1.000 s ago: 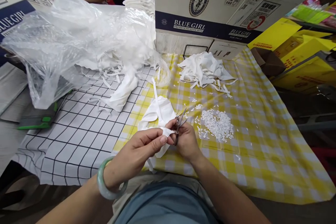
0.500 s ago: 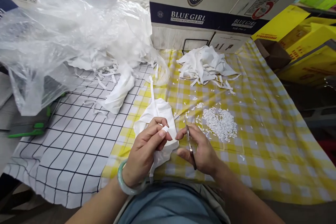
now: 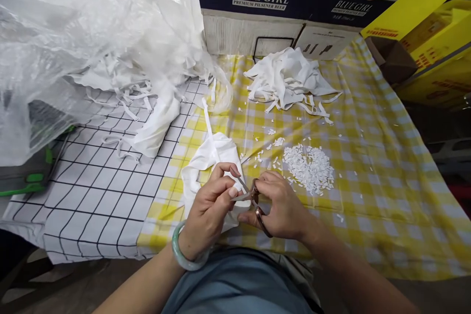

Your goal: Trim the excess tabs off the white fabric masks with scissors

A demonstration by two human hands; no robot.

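Note:
My left hand [image 3: 211, 201], with a pale green bangle on its wrist, pinches a small white piece of a white fabric garment [image 3: 222, 147]. The garment lies beneath my hands, one strap stretched away from me. In my right hand [image 3: 281, 206] is a pair of scissors [image 3: 257, 201], fingers in the handle loops. The blades are spread and point left, on either side of the white piece at my left fingertips. Just right of my hands lies a heap of small white cut pieces [image 3: 311, 169].
Behind the heap sits a pile of white strapped garments [image 3: 290, 78], against a large Blue Girl carton [image 3: 253, 34]. Clear plastic sheeting [image 3: 91, 24] and more white garments [image 3: 158, 127] cover the left back. Yellow boxes [image 3: 441, 49] stand at right. The tablecloth [image 3: 386, 196] is yellow checked.
The scissors have swung from upright in my right hand to pointing left, blades opened around the white piece. My view has tilted down slightly.

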